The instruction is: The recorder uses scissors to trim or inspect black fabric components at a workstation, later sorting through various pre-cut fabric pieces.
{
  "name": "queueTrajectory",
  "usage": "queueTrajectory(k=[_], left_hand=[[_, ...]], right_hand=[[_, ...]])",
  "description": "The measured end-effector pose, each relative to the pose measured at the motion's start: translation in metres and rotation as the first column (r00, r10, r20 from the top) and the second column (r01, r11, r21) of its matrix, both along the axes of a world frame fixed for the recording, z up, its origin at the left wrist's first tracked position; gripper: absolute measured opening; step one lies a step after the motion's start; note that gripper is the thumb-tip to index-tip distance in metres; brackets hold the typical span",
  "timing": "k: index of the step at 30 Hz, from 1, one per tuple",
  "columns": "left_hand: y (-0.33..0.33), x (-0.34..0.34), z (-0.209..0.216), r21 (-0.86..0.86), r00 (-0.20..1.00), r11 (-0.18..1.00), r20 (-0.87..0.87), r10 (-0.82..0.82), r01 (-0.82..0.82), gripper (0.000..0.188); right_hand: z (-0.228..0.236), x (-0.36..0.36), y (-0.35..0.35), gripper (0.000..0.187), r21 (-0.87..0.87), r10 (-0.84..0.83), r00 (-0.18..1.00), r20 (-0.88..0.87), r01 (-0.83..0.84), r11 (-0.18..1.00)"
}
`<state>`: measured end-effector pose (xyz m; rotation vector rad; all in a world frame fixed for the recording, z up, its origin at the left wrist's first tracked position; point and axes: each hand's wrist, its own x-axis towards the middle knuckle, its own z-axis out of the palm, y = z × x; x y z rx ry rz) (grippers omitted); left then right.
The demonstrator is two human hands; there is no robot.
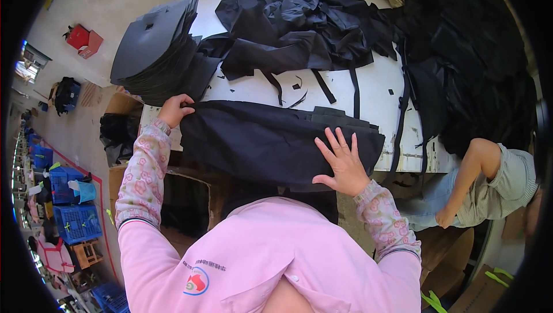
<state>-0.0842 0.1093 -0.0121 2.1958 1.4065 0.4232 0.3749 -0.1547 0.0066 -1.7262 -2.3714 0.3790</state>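
Observation:
A long black fabric piece [247, 140] lies across the table's near edge, its front side hanging over toward me. My left hand [174, 111] pinches its far left corner between thumb and fingers. On the fabric's right part, my right hand [344, 166] rests with fingers spread, holding nothing. Stiff dark grey sheets [343, 118] show their stepped edges along the fabric's far right side; how far they run beneath it is hidden. Just beyond my left hand rises a tall stack of dark grey panels [151, 45].
Crumpled black fabric [299, 25] and a larger black heap [461, 53] cover the back and right of the white table [377, 85]. Straps and scraps lie between. Another person's arm [469, 177] is at the right. Cardboard boxes [122, 104] stand left; blue crates [78, 221] are farther off.

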Motion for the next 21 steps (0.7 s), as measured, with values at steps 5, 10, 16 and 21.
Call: queueTrajectory(k=[5, 10, 16, 21], left_hand=[[-0.007, 0.001, 0.036, -0.320, 0.975, 0.933, 0.085, 0.204, -0.167, 0.015], [-0.034, 0.041, 0.103, -0.103, 0.997, 0.994, 0.059, 0.052, -0.045, 0.020], [-0.087, 0.136, 0.117, 0.165, 0.930, 0.986, 0.355, -0.091, 0.033, 0.020], [-0.094, 0.164, 0.107, 0.113, 0.812, 0.988, 0.565, -0.149, 0.103, 0.023]], right_hand=[[-0.024, 0.007, -0.002, 0.098, -0.072, 0.026, 0.999, 0.026, -0.024, 0.997], [0.026, 0.004, 0.021, 0.082, -0.017, 0.004, 0.998, -0.067, -0.005, 1.000], [0.074, -0.079, 0.094, 0.074, -0.214, -0.131, 0.307, -0.943, -0.255, 0.943], [0.048, -0.118, 0.125, 0.043, -0.251, -0.237, 0.085, -0.968, -0.379, 0.891]])
